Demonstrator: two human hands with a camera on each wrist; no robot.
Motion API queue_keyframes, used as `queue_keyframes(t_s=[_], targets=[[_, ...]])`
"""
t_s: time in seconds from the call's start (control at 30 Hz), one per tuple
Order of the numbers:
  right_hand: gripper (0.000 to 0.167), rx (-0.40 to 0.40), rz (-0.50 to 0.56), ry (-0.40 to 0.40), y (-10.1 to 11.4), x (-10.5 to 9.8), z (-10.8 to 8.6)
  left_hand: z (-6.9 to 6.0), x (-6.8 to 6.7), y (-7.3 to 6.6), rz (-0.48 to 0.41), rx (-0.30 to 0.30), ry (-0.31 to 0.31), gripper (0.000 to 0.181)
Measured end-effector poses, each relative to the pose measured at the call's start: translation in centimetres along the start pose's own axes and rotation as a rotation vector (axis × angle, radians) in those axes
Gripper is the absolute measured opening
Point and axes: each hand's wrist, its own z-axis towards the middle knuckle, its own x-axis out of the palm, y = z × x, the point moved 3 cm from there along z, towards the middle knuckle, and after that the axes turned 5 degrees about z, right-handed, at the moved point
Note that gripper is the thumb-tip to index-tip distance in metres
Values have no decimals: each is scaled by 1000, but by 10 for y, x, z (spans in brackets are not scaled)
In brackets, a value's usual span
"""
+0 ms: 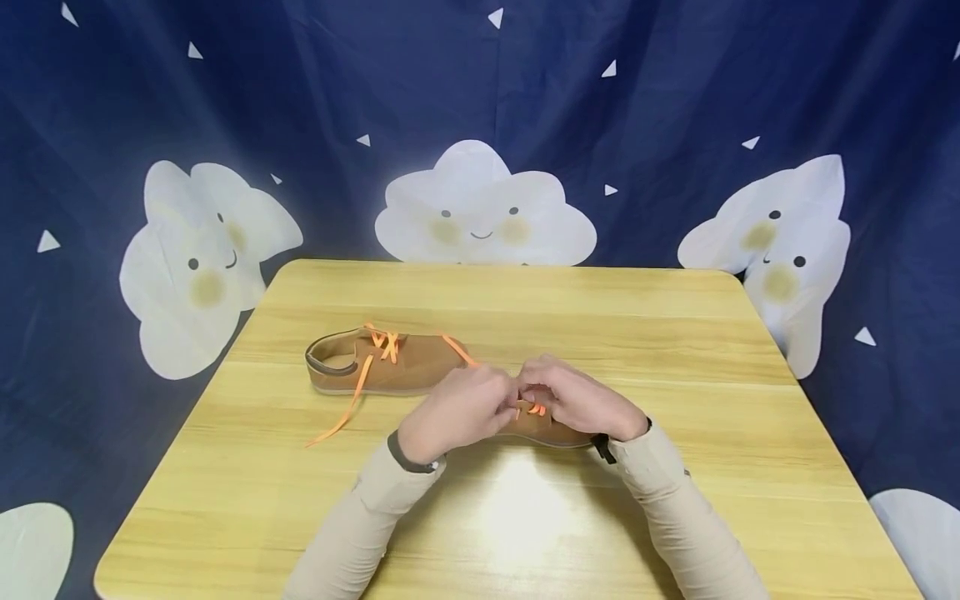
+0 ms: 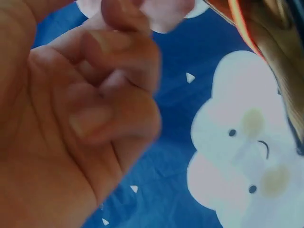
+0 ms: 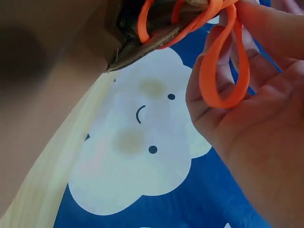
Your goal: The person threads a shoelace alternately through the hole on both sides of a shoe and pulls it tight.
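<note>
A brown shoe (image 1: 558, 432) with orange laces lies under both hands, its middle partly hidden by them. In the right wrist view, an orange shoelace loop (image 3: 206, 85) hangs from the thumb and fingers of my right hand (image 1: 585, 398), which pinches it beside the shoe opening. My left hand (image 1: 457, 408) meets the right one above the shoe, its fingers curled and its fingertips largely hidden. From behind the left hand an orange shoelace end (image 1: 459, 350) sticks out to the upper left. The left wrist view shows the curled fingers (image 2: 118, 114) close to the shoe's edge.
A second brown shoe (image 1: 420, 367) lies on its sole farther back and to the left, toe partly behind the left hand. One loose orange lace (image 1: 352, 408) trails from it over the wooden table (image 1: 247, 500). A blue curtain with clouds (image 1: 330, 100) hangs behind the table.
</note>
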Motion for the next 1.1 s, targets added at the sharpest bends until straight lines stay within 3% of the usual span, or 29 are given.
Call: queue_keyframes(t_s=[0.27,0.37,0.53,0.67,0.77,0.93,1.1], targets=[[27,53,46,-14,0,-1,0,-2,9,-16,152,-42,-49,48],[32,90,62,-48,-3,-10,-3,-1,10,-18,169,-63,-54,49],[43,170,4,-99,-13,-31,-21,2,10,-18,124,-91,-42,51],[73,362,-51,24,-27,-28,-38,1,11,-16,96,-111,-19,50],[83,448,-95,105,-35,-16,-44,0,13,-14,92,-121,-13,50],[79,457,-168,68,-39,-6,-46,-6,16,-12,72,-84,-66,51],[78,466,-202,67,-38,-5,-48,-24,7,-16,-57,-13,-71,49]])
